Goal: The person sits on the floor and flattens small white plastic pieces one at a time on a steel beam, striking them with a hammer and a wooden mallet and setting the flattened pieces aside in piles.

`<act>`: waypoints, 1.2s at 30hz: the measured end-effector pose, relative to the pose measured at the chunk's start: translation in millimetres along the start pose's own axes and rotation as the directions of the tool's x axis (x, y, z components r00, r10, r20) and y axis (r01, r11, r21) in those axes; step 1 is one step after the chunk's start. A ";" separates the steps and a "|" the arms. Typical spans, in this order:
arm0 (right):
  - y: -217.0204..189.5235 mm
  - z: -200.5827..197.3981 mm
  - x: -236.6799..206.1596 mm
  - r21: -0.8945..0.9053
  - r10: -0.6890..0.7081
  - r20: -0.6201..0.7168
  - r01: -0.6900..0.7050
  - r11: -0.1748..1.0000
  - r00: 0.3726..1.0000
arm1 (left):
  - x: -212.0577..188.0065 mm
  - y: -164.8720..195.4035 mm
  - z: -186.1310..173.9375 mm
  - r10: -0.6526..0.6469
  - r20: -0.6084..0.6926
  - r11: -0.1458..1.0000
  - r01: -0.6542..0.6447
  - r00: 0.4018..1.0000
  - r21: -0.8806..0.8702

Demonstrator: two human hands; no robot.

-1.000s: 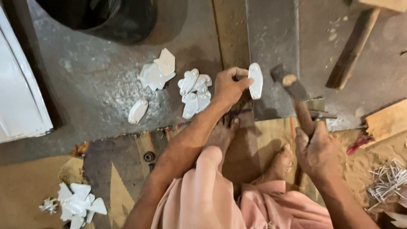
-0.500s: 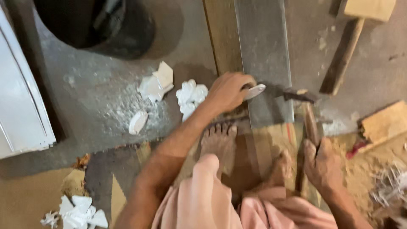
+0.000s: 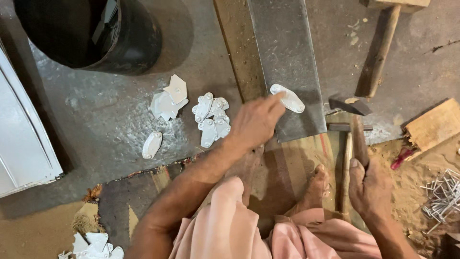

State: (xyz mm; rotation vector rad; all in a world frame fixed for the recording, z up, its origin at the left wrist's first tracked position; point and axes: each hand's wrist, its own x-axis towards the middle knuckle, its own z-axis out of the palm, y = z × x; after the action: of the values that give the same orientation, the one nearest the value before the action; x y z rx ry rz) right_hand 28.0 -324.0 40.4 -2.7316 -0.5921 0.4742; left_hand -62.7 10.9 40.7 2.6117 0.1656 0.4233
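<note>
A small white oval metal plate (image 3: pixel 287 98) with holes near its ends lies flat and slanted on the grey steel slab (image 3: pixel 287 57), near its lower end. A wooden-handled hammer (image 3: pixel 355 125) points its dark head toward the slab's right edge, just beside it.

White plate (image 3: pixel 287 98), grey slab (image 3: pixel 287 52)

left hand (image 3: pixel 256 122) on white plate (image 3: pixel 287 98)
</note>
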 end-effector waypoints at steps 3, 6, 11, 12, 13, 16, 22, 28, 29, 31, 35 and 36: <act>-18.4 -11.0 6.7 0.039 -0.082 -0.058 0.084 0.996 0.995 | -10.5 1.5 7.7 0.016 0.173 0.991 -0.038 0.985 0.130; -48.4 -11.6 24.1 -0.043 0.018 0.129 -0.013 0.999 0.991 | -10.7 4.4 15.1 0.006 0.252 0.976 -0.060 0.968 0.207; -90.4 -31.7 45.5 -0.029 0.013 0.147 -0.009 1.000 0.989 | -9.7 11.3 17.2 -0.001 0.280 0.959 -0.078 0.960 0.273; -96.9 -34.8 47.0 -0.003 -0.001 0.113 0.001 1.000 0.994 | -10.2 12.9 17.2 -0.010 0.286 0.958 -0.072 0.958 0.277; -102.8 -36.8 49.1 0.022 -0.013 0.084 0.011 1.000 0.996 | -11.0 13.6 16.4 -0.022 0.296 0.958 -0.064 0.955 0.279; -111.3 -36.8 62.2 -0.179 -0.028 0.286 0.082 0.980 0.958 | -12.6 14.3 15.9 0.002 0.279 0.966 -0.073 0.960 0.247; -100.4 -26.2 76.2 -0.153 0.006 0.254 0.034 0.988 0.967 | -11.7 11.0 14.4 -0.033 0.282 0.975 -0.031 0.959 0.219; -78.0 -32.8 56.0 -0.062 -0.013 0.164 0.023 0.998 0.986 | 3.3 -3.1 5.3 -0.298 -0.061 0.919 0.269 0.953 -0.287; -74.3 -33.5 50.3 -0.056 -0.062 0.127 0.069 0.996 0.990 | 7.2 -5.7 4.9 -0.479 -0.043 0.831 0.437 0.877 -0.344; -69.6 -31.0 42.2 -0.040 -0.165 0.042 0.167 0.985 0.985 | 19.6 -15.1 6.6 -0.771 0.024 0.566 0.702 0.637 -0.432; -69.7 -24.6 34.0 -0.120 -0.050 0.157 0.070 0.990 0.986 | 32.0 -26.1 19.5 -0.786 0.148 0.534 0.779 0.601 -0.329; -70.6 -25.1 32.9 -0.165 -0.032 0.185 0.063 0.984 0.982 | 32.9 -28.5 24.1 -0.779 0.140 0.551 0.774 0.611 -0.310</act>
State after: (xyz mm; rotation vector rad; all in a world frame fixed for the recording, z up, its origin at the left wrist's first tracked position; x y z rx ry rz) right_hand 41.6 -253.7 80.1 -2.8458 -0.7753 0.6961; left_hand -24.9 31.4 15.5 1.9114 1.1140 0.1156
